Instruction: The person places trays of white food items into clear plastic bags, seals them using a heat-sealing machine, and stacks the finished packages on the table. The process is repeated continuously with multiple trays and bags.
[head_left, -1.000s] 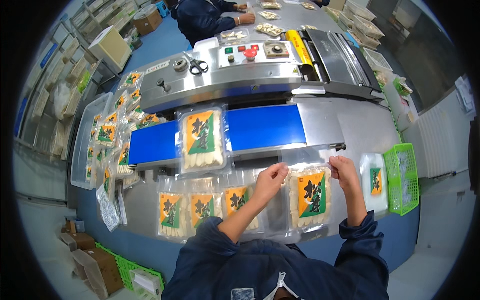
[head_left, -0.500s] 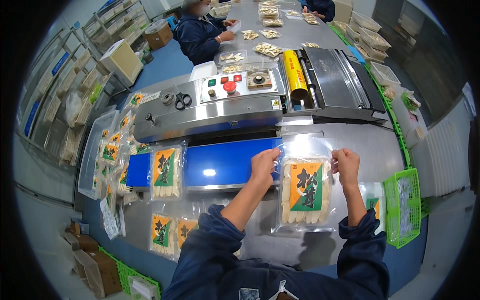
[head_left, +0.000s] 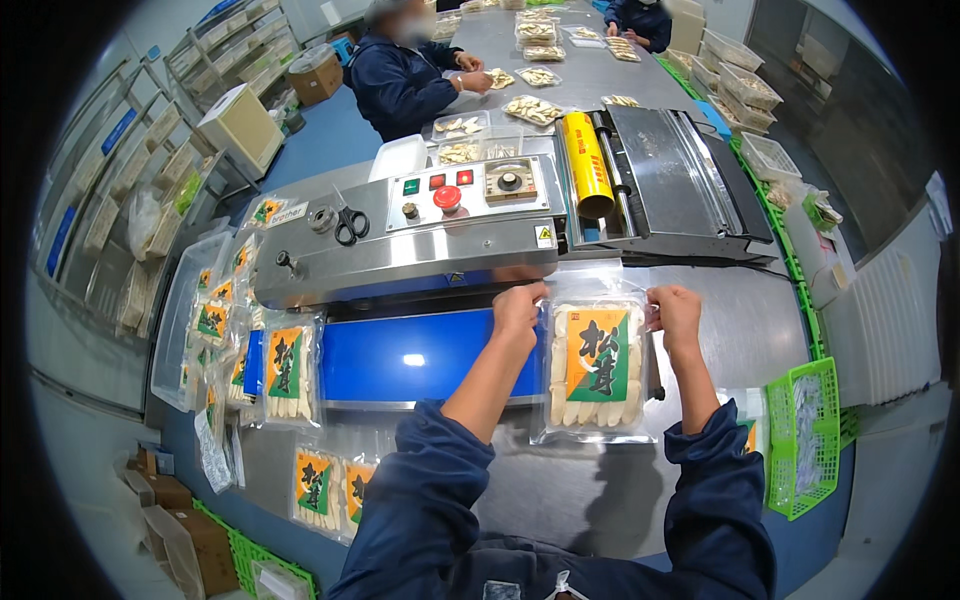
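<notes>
A clear plastic bag of pale sliced mushrooms [head_left: 597, 365] with an orange and green label hangs between my hands. My left hand [head_left: 517, 312] is closed on its upper left corner, close to the front edge of the steel bag sealer [head_left: 410, 262]. My right hand [head_left: 678, 315] pinches the upper right corner. The bag's top edge lies at the right end of the sealer, beside the blue conveyor belt [head_left: 415, 352]. A similar filled bag [head_left: 289, 372] rides at the belt's left end.
Filled bags [head_left: 318, 486] lie on the steel table at front left. More fill a clear bin [head_left: 178, 365] beyond the belt. Scissors [head_left: 351, 227] rest on the sealer. A film wrapper with a yellow roll [head_left: 587, 165] stands behind; a green basket [head_left: 803, 437] is at right. Two co-workers handle mushrooms farther back.
Both hands have carried the bag slightly left and up to the sealer's right end. The bag on the belt has travelled left. One co-worker's hands have shifted to the mushrooms on the table.
</notes>
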